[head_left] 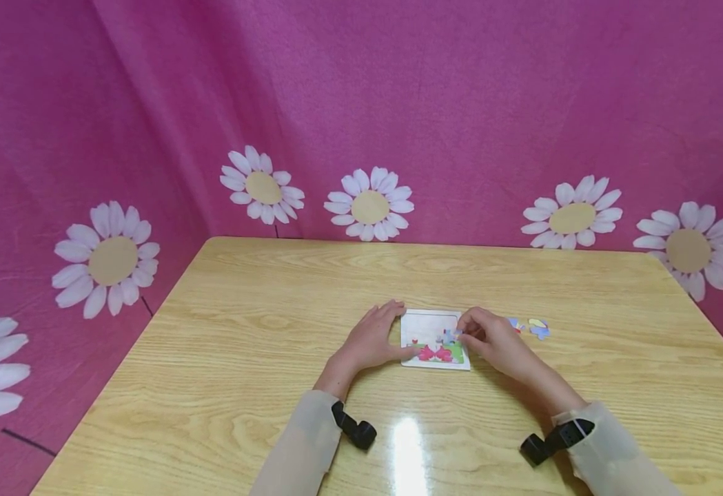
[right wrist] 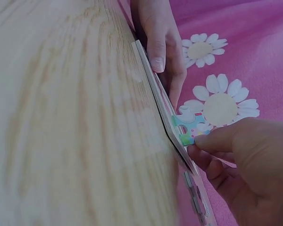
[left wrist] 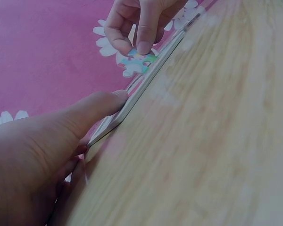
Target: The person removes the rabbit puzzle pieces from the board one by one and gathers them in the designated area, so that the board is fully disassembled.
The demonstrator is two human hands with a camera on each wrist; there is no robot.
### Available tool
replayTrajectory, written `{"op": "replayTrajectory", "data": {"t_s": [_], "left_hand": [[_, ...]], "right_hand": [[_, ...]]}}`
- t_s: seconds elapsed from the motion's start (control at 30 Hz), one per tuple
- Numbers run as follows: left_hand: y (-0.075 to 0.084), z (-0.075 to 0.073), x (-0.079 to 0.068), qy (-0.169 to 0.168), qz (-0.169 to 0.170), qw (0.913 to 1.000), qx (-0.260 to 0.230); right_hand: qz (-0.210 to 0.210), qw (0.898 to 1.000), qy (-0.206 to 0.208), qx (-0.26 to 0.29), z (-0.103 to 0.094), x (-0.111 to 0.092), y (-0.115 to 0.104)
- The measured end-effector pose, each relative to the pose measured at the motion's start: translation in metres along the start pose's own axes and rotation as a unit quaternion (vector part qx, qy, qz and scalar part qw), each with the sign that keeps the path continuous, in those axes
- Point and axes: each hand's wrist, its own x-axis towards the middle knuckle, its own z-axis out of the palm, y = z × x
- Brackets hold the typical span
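A small square jigsaw tray point(head_left: 435, 366) with a white rim lies on the table, red and green pieces along its near side. My left hand point(head_left: 369, 341) rests at the tray's left side; its thumb touches the near left part and its fairly straight fingers reach the upper left corner. Between thumb and fingers, my right hand point(head_left: 496, 341) pinches a puzzle piece point(right wrist: 191, 126), light blue with green and small coloured spots. In the right wrist view this piece stands tilted over the tray. Whether it touches the pieces below, I cannot tell.
Loose blue and yellow puzzle pieces point(head_left: 539, 328) lie on the wooden table point(head_left: 243, 331) just right of the right hand, which partly hides them. A pink curtain point(head_left: 460, 124) with white daisies hangs behind the table's far edge and at its left.
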Motion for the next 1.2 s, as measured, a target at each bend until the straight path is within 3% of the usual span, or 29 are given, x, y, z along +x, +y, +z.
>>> {"op": "replayTrajectory", "data": {"t_s": [0.43,0.67,0.93,1.2], "left_hand": [[0.022,0.017,-0.001,0.041,-0.043,0.9967,0.054],[0.036,0.028,0.001,0.068,-0.078,0.9922,0.070],[0.040,0.034,0.001,0.081,-0.105,0.9882,0.076],[0.041,0.033,0.001,0.082,-0.108,0.9876,0.079]], "right_hand": [[-0.016,1.000,0.006,-0.005,0.000,0.000,-0.002],[-0.049,0.999,0.016,-0.003,0.001,0.001,0.000],[-0.046,0.999,0.014,0.004,0.003,0.001,-0.002],[-0.034,0.999,0.016,0.013,0.000,0.000,-0.006]]}}
